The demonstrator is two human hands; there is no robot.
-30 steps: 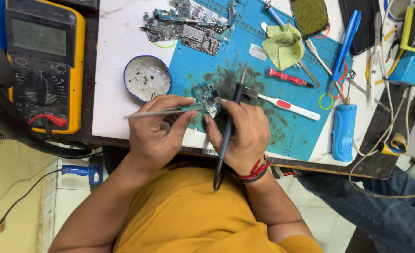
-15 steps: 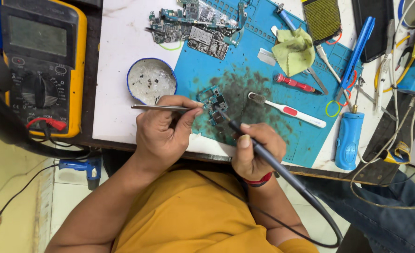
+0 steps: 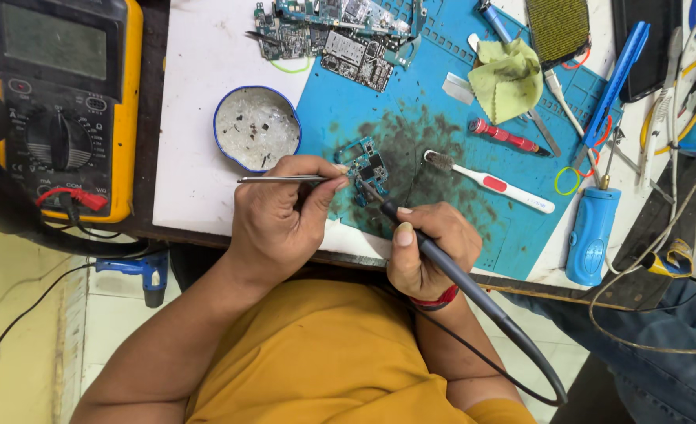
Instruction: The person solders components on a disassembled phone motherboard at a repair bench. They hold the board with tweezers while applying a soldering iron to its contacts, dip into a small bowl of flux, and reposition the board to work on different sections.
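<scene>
A small blue circuit board [image 3: 368,167] lies on a stained blue work mat [image 3: 434,141]. My left hand [image 3: 285,216] grips metal tweezers [image 3: 281,179] whose tips touch the board's left side. My right hand [image 3: 426,247] holds a dark soldering iron [image 3: 450,271] like a pen. Its tip rests on the board's lower edge, and its cable trails down to the lower right.
A round blue tin [image 3: 257,128] of flux sits left of the board. More circuit boards [image 3: 336,31] lie at the top. A white toothbrush [image 3: 489,182], red screwdriver [image 3: 509,137], green cloth [image 3: 509,78] and blue tool [image 3: 591,234] lie right. A yellow multimeter [image 3: 61,102] stands far left.
My right hand swung the soldering iron from upright over the board to a slant, its tip now on the board. The left hand with the tweezers stayed at the board.
</scene>
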